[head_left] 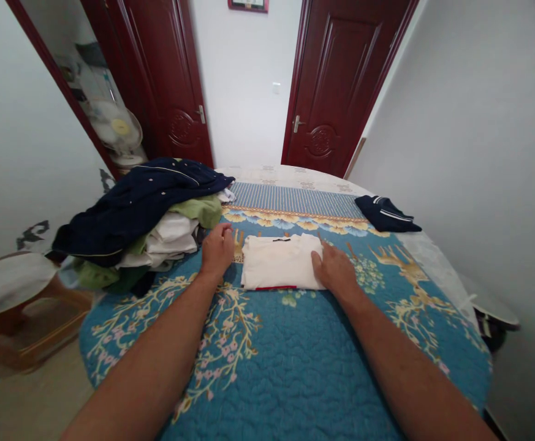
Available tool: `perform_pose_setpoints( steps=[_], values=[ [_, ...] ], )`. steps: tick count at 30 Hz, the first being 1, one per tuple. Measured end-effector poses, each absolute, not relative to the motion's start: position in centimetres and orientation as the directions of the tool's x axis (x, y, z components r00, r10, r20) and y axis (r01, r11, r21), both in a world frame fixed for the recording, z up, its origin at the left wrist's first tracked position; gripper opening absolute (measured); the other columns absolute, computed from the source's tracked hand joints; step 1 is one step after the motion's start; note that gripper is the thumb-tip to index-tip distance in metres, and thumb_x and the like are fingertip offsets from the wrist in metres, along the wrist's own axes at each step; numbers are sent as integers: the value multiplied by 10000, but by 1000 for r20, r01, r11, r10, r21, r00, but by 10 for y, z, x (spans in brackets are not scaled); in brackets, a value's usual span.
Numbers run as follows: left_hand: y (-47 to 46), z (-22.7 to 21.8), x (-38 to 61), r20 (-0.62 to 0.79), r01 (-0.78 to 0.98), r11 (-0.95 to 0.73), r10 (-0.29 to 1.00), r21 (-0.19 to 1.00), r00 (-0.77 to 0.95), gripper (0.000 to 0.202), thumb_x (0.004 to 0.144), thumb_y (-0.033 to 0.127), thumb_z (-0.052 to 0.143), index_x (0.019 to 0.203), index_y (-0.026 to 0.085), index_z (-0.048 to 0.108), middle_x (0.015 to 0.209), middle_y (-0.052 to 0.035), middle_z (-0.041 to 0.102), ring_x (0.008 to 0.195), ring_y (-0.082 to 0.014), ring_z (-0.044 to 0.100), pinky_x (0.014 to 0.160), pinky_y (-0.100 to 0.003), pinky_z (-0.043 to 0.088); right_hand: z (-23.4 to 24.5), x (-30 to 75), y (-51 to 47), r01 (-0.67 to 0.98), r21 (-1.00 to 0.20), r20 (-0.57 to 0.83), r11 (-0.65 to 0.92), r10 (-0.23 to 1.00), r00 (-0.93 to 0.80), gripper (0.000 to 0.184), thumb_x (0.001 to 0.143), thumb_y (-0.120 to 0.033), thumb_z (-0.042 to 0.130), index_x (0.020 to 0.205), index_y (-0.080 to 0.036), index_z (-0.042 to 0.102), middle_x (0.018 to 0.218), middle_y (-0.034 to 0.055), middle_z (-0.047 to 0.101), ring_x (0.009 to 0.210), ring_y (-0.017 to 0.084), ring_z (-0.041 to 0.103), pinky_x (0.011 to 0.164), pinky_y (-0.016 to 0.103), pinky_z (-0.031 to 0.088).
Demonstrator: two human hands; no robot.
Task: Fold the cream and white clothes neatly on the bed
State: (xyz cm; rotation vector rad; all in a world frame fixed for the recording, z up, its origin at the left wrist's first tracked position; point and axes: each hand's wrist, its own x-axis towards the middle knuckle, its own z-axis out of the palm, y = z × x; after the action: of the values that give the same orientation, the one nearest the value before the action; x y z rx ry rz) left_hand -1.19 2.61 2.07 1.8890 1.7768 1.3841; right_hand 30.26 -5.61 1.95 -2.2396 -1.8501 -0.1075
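Observation:
A white shirt (280, 263) lies folded into a flat rectangle on the blue patterned cover, with a dark label at its far edge and a red strip along its near edge. My right hand (337, 269) is at the shirt's right edge, thumb on top of the fabric and fingers closed around the side; some fingertips are hidden. Just left of the shirt, apart from it, my left hand (217, 250) rests with curled fingers and nothing visible in them. A heap of clothes (157, 208), navy on top with green and white pieces below, rises beside my left hand.
A folded navy garment (384, 213) with white stripes lies at the table's far right. The quilted cover (295, 361) spreads over the rounded table. A stool (14, 288) stands at left, a fan (119, 127) behind it. Two dark red doors (336, 79) are beyond.

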Motion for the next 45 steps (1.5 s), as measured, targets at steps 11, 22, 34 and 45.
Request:
perform_pose_setpoints(
  steps=[11,22,34,45],
  values=[
    [-19,27,41,343,746,-640,753,184,561,220,1024,319,544,1063,203,727,1078,-113,736,1035,-261,664,947,-393,534,27,318,-49,939,-258,-20,-230,972,232,514,1046,-507,430,1049,-139,789,1076,186,788,1043,292,728,846,325,471],
    [14,10,16,378,750,-483,866,453,329,190,948,223,559,974,220,747,999,-95,738,999,-261,659,1005,-420,517,24,330,-49,733,-664,-65,-145,988,137,342,915,-430,619,888,-142,802,845,96,785,760,247,688,642,291,449],
    [2,22,26,459,729,-567,802,384,383,231,984,239,513,1054,202,730,1067,-102,753,1034,-260,680,987,-411,536,18,320,-51,-125,-934,-346,-334,934,90,219,813,-278,749,964,-119,739,862,145,797,697,223,721,594,295,568],
    [-36,27,58,414,535,-716,697,448,586,504,918,464,703,1373,254,653,1398,-149,678,1350,-345,592,1199,-528,413,20,308,-48,-265,-936,-262,-230,961,90,314,779,-270,728,1065,-143,706,994,134,805,803,248,759,739,346,610]
  ],
)
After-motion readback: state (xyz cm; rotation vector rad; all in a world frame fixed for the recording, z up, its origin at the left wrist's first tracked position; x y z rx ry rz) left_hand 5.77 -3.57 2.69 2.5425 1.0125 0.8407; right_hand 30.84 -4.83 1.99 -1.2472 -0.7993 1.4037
